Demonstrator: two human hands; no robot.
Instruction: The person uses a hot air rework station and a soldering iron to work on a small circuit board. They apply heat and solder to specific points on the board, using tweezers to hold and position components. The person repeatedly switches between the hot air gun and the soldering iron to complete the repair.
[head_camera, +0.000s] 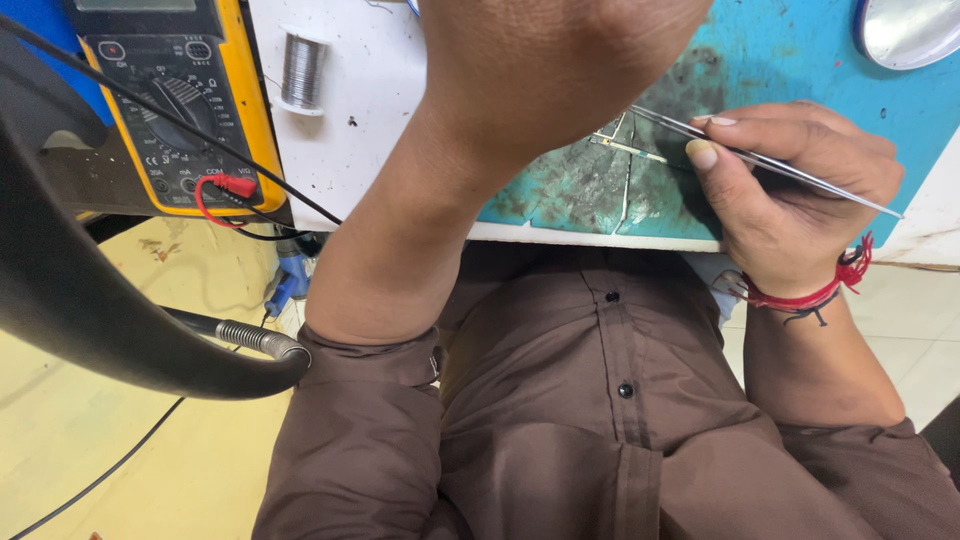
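You have two hands in view: your left hand (560, 60) up at twelve o'clock and your right hand (790, 200) at three o'clock. You have one pair of tweezers (770, 162), pinched in that right hand. One yellow multimeter (170, 100) sits at ten o'clock, with two leads at it: one red plug (232, 186) and one black wire (150, 105). One spool of solder wire (303, 70) stands at eleven o'clock. One teal mat (800, 70) covers the bench at one o'clock. One red thread band (810, 297) circles your right wrist. Two dark buttons (625, 390) show on your shirt at six o'clock.
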